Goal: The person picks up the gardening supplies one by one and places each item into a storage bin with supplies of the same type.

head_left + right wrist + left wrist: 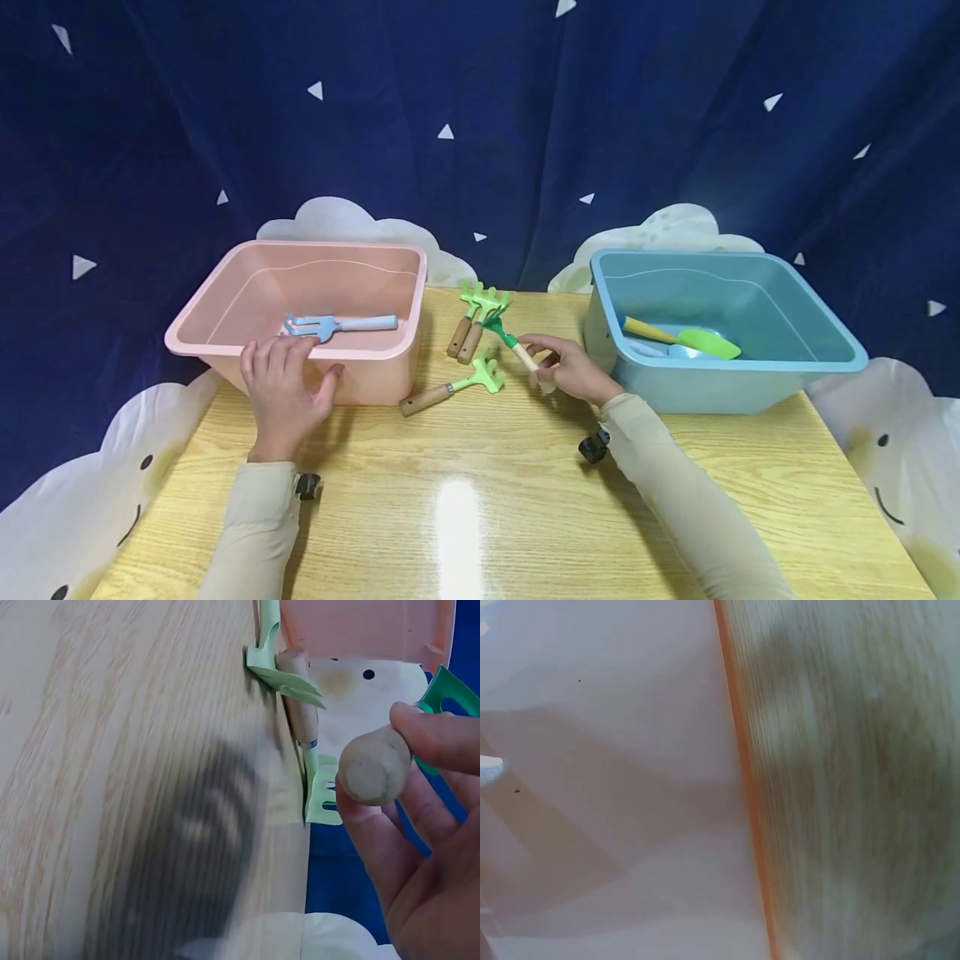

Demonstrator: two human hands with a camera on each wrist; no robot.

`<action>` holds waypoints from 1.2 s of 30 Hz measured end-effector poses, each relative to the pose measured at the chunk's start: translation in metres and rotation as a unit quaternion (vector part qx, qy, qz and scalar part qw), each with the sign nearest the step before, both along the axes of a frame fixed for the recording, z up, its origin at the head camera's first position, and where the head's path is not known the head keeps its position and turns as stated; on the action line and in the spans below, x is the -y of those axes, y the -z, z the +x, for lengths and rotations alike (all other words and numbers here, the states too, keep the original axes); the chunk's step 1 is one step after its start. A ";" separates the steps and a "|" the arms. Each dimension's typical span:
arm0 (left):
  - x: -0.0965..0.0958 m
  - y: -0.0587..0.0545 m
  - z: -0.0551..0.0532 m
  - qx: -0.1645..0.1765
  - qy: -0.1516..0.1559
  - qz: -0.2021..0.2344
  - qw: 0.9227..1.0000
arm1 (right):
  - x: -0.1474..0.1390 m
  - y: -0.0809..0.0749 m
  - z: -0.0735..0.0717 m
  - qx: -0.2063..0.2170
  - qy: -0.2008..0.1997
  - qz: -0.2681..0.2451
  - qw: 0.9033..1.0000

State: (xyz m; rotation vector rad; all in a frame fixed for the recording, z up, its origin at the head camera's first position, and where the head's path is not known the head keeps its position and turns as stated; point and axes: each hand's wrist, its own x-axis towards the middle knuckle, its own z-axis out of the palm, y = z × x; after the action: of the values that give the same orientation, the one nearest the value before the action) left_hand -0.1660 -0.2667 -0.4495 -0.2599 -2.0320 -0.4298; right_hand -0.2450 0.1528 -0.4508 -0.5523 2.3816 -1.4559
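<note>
My right hand [573,367] pinches the pale wooden handle of a dark green hand fork [522,355] near its end. In the right wrist view, that round handle end [373,769] sits between thumb and fingers, lifted off the table. My left hand [285,400] is at the front rim of the pink bin [375,371], fingers at the rim and thumb apart, with no tool in it. Inside that bin lies a light blue hand fork [341,325]. Light green hand forks with wooden handles lie between the bins: two side by side [472,325], one nearer [453,387].
At the right stands a blue bin [727,387] holding a bright green trowel [697,340] with a yellow handle and a light blue tool [663,351]. Both bins stand on a wooden table [390,500]. A dark blue curtain [480,100] hangs behind.
</note>
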 end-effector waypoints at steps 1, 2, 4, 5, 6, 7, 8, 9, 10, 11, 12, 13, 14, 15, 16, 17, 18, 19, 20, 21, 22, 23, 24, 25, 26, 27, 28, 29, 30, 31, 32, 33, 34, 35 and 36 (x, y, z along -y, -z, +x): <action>0.000 0.000 0.000 0.000 0.000 0.000 1.000 | 0.001 -0.001 0.000 -0.004 0.000 0.000 1.000; 0.000 0.000 0.000 -0.001 0.000 0.000 1.000 | 0.001 -0.002 0.000 -0.009 -0.001 0.001 1.000; 0.001 0.000 0.000 0.000 -0.002 -0.001 1.000 | 0.003 -0.003 0.001 -0.015 -0.002 0.002 1.000; 0.001 0.000 0.001 0.001 -0.003 -0.002 1.000 | 0.003 -0.004 0.001 -0.015 0.000 0.002 1.000; 0.002 0.000 0.001 0.002 -0.003 -0.003 1.000 | 0.004 -0.005 0.001 -0.016 -0.002 0.002 1.000; 0.002 0.001 0.001 0.004 -0.004 -0.003 1.000 | 0.005 -0.006 0.002 -0.019 -0.004 0.002 1.000; 0.002 0.001 0.001 0.005 -0.005 -0.004 1.000 | 0.005 -0.008 0.002 -0.021 -0.005 0.002 1.000; 0.003 0.001 0.001 0.007 -0.006 -0.005 1.000 | 0.006 -0.009 0.002 -0.023 -0.005 0.002 1.000; 0.003 0.001 0.001 0.009 -0.006 -0.005 1.000 | 0.007 -0.011 0.003 -0.024 -0.006 0.002 1.000; 0.003 0.001 0.001 0.009 -0.005 -0.005 1.000 | 0.008 -0.013 0.003 -0.029 -0.007 0.003 1.000; 0.003 0.001 0.001 0.009 -0.005 -0.005 1.000 | 0.008 -0.016 0.003 -0.032 -0.009 0.003 0.999; 0.003 0.001 0.001 0.009 -0.004 -0.006 1.000 | 0.009 -0.018 0.004 -0.034 -0.008 0.002 0.999; 0.003 0.001 0.001 0.008 -0.003 -0.006 1.000 | 0.010 -0.020 0.004 -0.035 -0.009 0.000 0.999; 0.003 0.001 0.001 0.008 -0.002 -0.006 1.000 | 0.010 -0.022 0.003 -0.036 -0.008 -0.001 0.999; 0.003 0.001 0.001 0.006 0.000 -0.006 1.000 | 0.010 -0.024 0.003 -0.038 -0.007 -0.002 0.999; 0.002 0.001 0.000 0.005 0.001 -0.006 1.000 | 0.010 -0.025 0.003 -0.044 -0.007 -0.001 0.999; 0.002 0.001 0.000 0.004 0.002 -0.006 1.000 | 0.010 -0.026 0.002 -0.048 -0.006 -0.001 0.999; 0.002 0.001 0.000 0.003 0.004 -0.006 1.000 | 0.010 -0.027 0.002 -0.051 -0.004 -0.002 0.999; 0.001 0.000 0.000 0.003 0.005 -0.006 1.000 | 0.011 -0.028 0.001 -0.057 -0.003 0.000 0.998; 0.001 0.000 0.000 0.002 0.005 -0.006 1.000 | 0.011 -0.030 0.001 -0.063 -0.003 0.001 0.998; 0.001 0.000 0.000 0.001 0.005 -0.007 1.000 | 0.011 -0.031 0.001 -0.070 -0.004 0.004 0.998; 0.001 0.000 0.000 0.001 0.004 -0.008 1.000 | 0.012 -0.032 0.000 -0.077 -0.006 0.006 0.997; 0.000 0.000 0.000 0.000 0.004 -0.009 1.000 | 0.013 -0.034 0.000 -0.082 -0.007 0.006 0.997; 0.000 0.000 0.000 0.001 0.003 -0.009 1.000 | 0.015 -0.035 0.001 -0.086 -0.008 0.007 0.996; 0.000 0.000 0.000 0.000 0.002 -0.010 1.000 | 0.017 -0.037 0.001 -0.091 -0.009 0.009 0.996; 0.000 0.000 0.000 0.001 0.001 -0.011 1.000 | 0.018 -0.038 0.001 -0.094 -0.008 0.012 0.995; 0.000 0.000 0.001 0.002 0.001 -0.011 1.000 | 0.020 -0.040 0.002 -0.099 -0.008 0.015 0.995; 0.000 0.001 0.001 0.003 0.001 -0.011 1.000 | 0.022 -0.042 0.002 -0.102 -0.007 0.018 0.995; 0.001 0.001 0.001 0.005 0.001 -0.011 1.000 | 0.024 -0.043 0.002 -0.103 -0.007 0.020 0.995; 0.001 0.001 0.002 0.005 0.000 -0.012 1.000 | 0.026 -0.045 0.002 -0.105 -0.005 0.024 0.994; 0.001 0.000 0.002 0.006 0.000 -0.012 1.000 | 0.027 -0.047 0.002 -0.108 -0.005 0.027 0.994; 0.001 0.000 0.002 0.006 -0.001 -0.013 1.000 | 0.029 -0.050 0.001 -0.112 -0.005 0.029 0.993; 0.001 0.000 0.002 0.005 0.000 -0.013 1.000 | 0.030 -0.052 0.001 -0.116 -0.005 0.030 0.993; 0.001 0.000 0.002 0.005 -0.001 -0.013 1.000 | 0.032 -0.055 0.000 -0.119 -0.005 0.032 0.992; 0.001 0.000 0.002 0.004 0.000 -0.013 1.000 | 0.034 -0.058 -0.001 -0.123 -0.006 0.033 0.992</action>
State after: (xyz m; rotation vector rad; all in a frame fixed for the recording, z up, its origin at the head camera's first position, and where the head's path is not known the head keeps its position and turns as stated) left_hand -0.1641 -0.2679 -0.4492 -0.2737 -2.0468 -0.4043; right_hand -0.2460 0.1193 -0.3933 -0.7666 2.5971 -1.3685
